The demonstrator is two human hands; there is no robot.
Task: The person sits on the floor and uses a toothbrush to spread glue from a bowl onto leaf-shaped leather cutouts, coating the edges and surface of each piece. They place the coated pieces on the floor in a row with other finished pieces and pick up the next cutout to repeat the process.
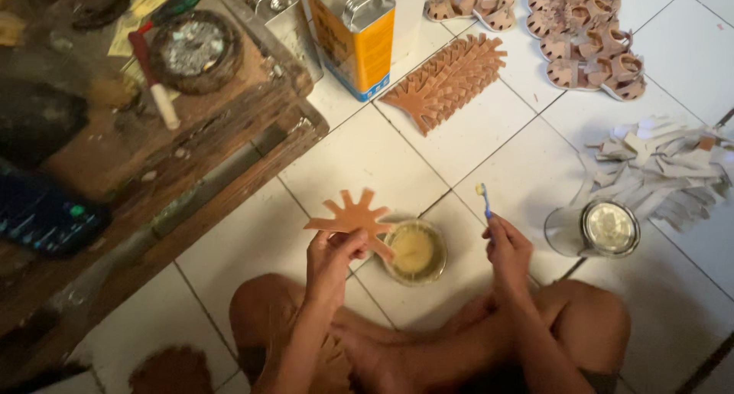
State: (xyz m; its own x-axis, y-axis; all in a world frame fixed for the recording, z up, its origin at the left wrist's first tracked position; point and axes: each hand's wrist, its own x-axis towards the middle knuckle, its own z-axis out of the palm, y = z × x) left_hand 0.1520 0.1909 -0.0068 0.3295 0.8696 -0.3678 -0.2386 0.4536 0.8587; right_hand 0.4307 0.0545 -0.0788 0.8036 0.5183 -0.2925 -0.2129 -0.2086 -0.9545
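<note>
Tiled floor [367, 157]: one glue bowl [415, 252], perhaps.

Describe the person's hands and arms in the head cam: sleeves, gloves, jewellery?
Both arms are bare from the lower edge of the picture to the wrists, with no sleeve in view. The left hand and right hand wear no gloves. No ring, watch or bracelet shows on either. The light is dim, so small marks cannot be told.
</note>
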